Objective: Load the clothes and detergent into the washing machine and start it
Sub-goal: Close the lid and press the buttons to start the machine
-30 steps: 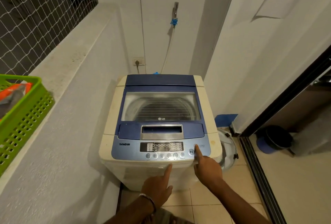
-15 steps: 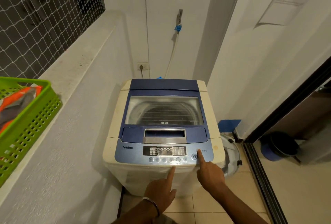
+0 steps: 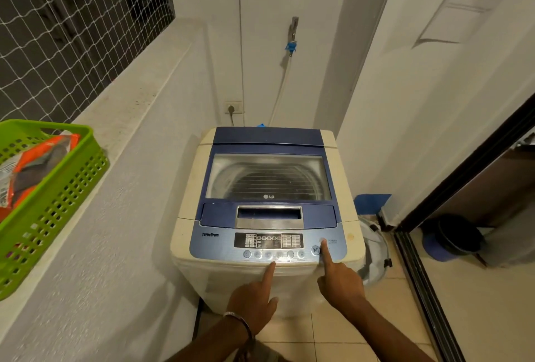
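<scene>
We stand at a top-loading washing machine (image 3: 269,205) set in a narrow white corner, its blue lid (image 3: 269,179) down and the drum showing through the window. On the ledge (image 3: 121,118) to our left sits one green basket (image 3: 55,196) holding orange and grey clothes (image 3: 34,164), well apart from the machine and from both hands. Behind the machine a hose (image 3: 282,86) drops from a wall tap (image 3: 293,28), beside a socket (image 3: 233,107). On the floor to the right lie a blue dustpan (image 3: 370,203) and a dark bin (image 3: 454,235) past the sliding door track. Nothing stands between our two hands and the control panel (image 3: 269,241).

Our right hand (image 3: 340,283) has one finger out, its tip on the power button (image 3: 323,240), the other fingers curled into an empty grip. Our left hand (image 3: 254,303), with a bangle at the wrist, points one finger at the front edge just below the row of six round buttons (image 3: 273,254), its grip likewise curled and holding nothing.
</scene>
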### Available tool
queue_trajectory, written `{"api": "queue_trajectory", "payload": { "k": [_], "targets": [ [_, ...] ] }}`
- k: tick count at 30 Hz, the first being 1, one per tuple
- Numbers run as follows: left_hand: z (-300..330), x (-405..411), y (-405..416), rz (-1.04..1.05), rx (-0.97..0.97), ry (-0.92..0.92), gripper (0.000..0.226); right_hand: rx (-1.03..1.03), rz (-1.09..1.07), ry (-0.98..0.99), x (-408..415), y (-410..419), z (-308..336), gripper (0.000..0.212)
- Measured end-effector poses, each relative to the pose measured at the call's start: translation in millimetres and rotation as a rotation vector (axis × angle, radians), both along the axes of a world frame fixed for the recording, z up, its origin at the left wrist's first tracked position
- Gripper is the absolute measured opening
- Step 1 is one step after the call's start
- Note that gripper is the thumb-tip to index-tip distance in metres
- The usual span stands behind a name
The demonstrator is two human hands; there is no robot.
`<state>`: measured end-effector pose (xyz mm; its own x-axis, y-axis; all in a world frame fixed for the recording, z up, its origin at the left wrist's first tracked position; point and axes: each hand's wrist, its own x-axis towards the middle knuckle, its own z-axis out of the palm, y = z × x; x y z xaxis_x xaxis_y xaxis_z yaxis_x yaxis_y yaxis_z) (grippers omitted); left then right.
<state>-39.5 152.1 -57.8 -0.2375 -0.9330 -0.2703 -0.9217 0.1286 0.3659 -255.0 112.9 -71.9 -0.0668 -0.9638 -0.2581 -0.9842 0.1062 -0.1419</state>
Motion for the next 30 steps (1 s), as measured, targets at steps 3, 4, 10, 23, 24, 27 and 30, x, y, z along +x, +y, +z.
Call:
{"api": "queue_trajectory", "payload": {
  "k": [3, 4, 10, 23, 24, 27, 30],
  "targets": [
    [-2, 0, 2, -0.002, -0.003, -0.010, 0.076, 0.000, 0.008, 0.007, -1, 2, -4, 0.086],
    [-2, 0, 2, -0.002, -0.002, -0.012, 0.075, -0.001, 0.007, 0.005, -2, 3, -5, 0.086],
    [-4, -1, 5, -0.018, -0.009, -0.014, 0.076, -0.021, 0.005, 0.023, -5, 2, -3, 0.078],
    [-7, 3, 2, 0.043, -0.010, 0.027, 0.078, -0.043, 0.058, 0.043, -8, -9, -4, 0.072],
    [-9, 4, 2, 0.047, -0.008, 0.030, 0.079, -0.041, 0.059, 0.039, -8, -8, -3, 0.074],
    [-10, 5, 2, 0.081, 0.001, 0.030, 0.082, -0.030, 0.062, 0.028, -9, -6, -4, 0.076],
    [-9, 5, 2, 0.093, 0.012, 0.003, 0.085, -0.026, 0.060, 0.028, -11, -6, -3, 0.076]
  ]
}}
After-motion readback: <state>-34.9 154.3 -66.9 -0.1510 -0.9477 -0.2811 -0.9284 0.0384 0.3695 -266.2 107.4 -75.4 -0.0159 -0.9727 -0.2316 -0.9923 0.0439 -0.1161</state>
